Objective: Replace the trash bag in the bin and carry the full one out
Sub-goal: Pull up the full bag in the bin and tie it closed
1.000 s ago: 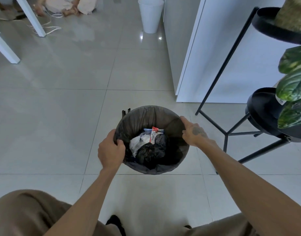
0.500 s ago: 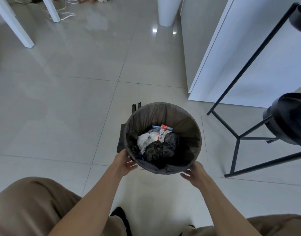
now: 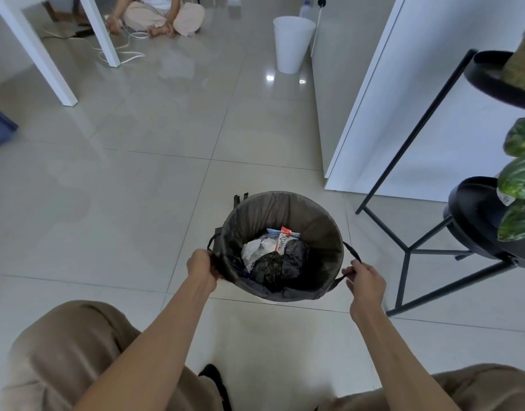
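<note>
A round bin (image 3: 329, 287) stands on the tiled floor in front of me, lined with a thin dark trash bag (image 3: 264, 212). Inside lie crumpled white paper, a red and white packet and dark wadded plastic (image 3: 273, 256). My left hand (image 3: 202, 266) pinches the bag's left handle loop at the rim. My right hand (image 3: 363, 281) holds the right handle loop, pulled out from the rim. A flat dark folded bag (image 3: 240, 198) pokes out on the floor behind the bin.
A black metal plant stand (image 3: 409, 250) with leafy plants is close on the right. A white cabinet (image 3: 403, 114) rises behind the bin. A white empty bin (image 3: 292, 44) sits farther back. A person sits on the floor by white table legs (image 3: 99, 34).
My hands moved from under the bin's near rim up to its sides and took hold of the bag's two handle loops, pulling them outward. The view tilted up.
</note>
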Motion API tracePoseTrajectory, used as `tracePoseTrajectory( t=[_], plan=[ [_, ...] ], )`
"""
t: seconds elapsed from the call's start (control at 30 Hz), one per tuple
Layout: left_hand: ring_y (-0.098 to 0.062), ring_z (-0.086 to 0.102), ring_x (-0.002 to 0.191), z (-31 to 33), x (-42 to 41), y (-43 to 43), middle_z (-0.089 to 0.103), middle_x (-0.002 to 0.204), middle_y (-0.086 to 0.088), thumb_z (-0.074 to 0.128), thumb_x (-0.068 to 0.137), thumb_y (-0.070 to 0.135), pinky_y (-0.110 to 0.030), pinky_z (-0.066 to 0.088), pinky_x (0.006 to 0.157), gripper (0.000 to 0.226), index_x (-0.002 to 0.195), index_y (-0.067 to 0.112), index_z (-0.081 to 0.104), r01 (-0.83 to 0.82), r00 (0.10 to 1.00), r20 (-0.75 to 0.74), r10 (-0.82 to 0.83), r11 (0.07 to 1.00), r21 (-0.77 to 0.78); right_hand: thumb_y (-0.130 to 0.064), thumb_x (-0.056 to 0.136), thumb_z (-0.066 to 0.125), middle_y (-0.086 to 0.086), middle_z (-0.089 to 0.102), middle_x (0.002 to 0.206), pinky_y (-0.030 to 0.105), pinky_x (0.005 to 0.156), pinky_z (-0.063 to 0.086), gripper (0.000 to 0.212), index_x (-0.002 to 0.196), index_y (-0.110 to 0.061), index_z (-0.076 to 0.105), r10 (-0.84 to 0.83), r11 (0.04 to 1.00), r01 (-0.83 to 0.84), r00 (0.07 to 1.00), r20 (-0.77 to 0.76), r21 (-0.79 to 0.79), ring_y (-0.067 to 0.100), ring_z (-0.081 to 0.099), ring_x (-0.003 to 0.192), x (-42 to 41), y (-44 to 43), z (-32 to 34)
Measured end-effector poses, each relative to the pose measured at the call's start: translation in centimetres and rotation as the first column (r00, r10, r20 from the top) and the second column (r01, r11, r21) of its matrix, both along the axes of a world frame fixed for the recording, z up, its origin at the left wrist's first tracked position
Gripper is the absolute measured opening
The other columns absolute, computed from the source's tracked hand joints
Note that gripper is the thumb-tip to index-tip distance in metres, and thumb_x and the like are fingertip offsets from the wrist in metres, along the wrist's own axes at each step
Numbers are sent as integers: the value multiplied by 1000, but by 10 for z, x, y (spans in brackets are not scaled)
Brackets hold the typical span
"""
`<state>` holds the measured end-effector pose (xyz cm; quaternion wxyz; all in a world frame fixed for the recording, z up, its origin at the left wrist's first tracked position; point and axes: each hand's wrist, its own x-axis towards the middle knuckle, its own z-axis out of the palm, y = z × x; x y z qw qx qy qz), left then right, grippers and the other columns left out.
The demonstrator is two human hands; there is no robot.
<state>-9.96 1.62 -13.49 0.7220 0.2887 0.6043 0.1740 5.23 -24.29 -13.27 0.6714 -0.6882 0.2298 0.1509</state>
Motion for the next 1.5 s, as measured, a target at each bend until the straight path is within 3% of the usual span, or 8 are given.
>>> tracePoseTrajectory(
  t=[0.23, 0.43, 0.67, 0.8, 0.97, 1.17, 1.37, 1.5],
  plan=[
    [-29, 66, 73, 34, -5, 0, 70, 78, -10, 70, 84, 18, -35, 55, 54, 15, 85, 4, 67, 106, 992, 63, -112, 991, 86, -16, 95, 63, 7, 54, 64, 42, 92, 53, 10, 88, -12, 68, 107, 993, -103, 992, 74, -52, 20, 52, 64, -9, 3, 29],
    [-31, 70, 91, 30, -19, -6, 74, 101, -15, 78, 77, 6, -41, 61, 76, 27, 102, 6, 71, 401, 912, -225, -343, 863, 308, -15, 95, 64, 4, 51, 68, 27, 50, 41, 14, 103, -5, 68, 280, 959, -275, 957, 82, -63, 16, 41, 57, -8, 6, 59],
    [-21, 63, 75, 34, -31, -34, 67, 88, -4, 54, 75, -3, -34, 54, 61, 42, 111, 16, 69, 514, 845, -451, -286, 668, 539, 2, 93, 56, 12, 53, 84, 24, 47, 32, 54, 132, -35, 56, 740, 664, -742, 670, 65, 94, 12, 35, 54, -7, 7, 88],
    [-29, 66, 82, 39, -30, -34, 69, 92, -2, 51, 72, -1, -44, 61, 70, 52, 115, 24, 69, 610, 782, -535, -320, 572, 548, 3, 90, 62, 13, 57, 87, 28, 53, 41, 61, 144, -20, 49, 823, 542, -837, 547, 152, 81, 13, 44, 59, -11, 29, 111],
    [-25, 68, 79, 60, -28, -25, 75, 93, -5, 72, 81, 23, -34, 57, 64, 19, 97, 15, 77, 351, 913, -383, -138, 744, 568, -2, 85, 63, 6, 61, 82, 31, 72, 54, 37, 123, -3, 66, 719, 472, -768, 619, 316, 432, 16, 57, 70, -12, 36, 135],
    [-23, 66, 69, 91, -30, -2, 67, 77, -7, 67, 91, 11, -26, 43, 58, 13, 79, 9, 68, 282, 956, -203, -211, 847, 451, -14, 97, 60, 6, 60, 69, 45, 86, 51, 14, 95, -6, 71, 617, 732, -672, 725, 308, 116, 25, 58, 72, -12, 12, 138],
    [-22, 51, 52, 138, -29, -6, 56, 63, -8, 61, 94, 4, -41, 50, 70, 7, 89, 0, 66, 294, 932, 4, -362, 764, 574, -4, 97, 56, 9, 60, 75, 41, 85, 56, 11, 100, -5, 67, 529, 719, -653, 736, 423, 238, 28, 58, 77, -22, 3, 157],
    [-23, 53, 47, 162, -37, -6, 58, 52, -9, 68, 92, 19, -34, 50, 62, 17, 87, 3, 71, 639, 760, -371, -534, 508, 577, 6, 94, 53, 9, 65, 89, 39, 85, 59, 35, 126, -6, 62, 513, 671, -650, 755, 409, 357, 24, 65, 83, -21, -6, 161]
  ],
)
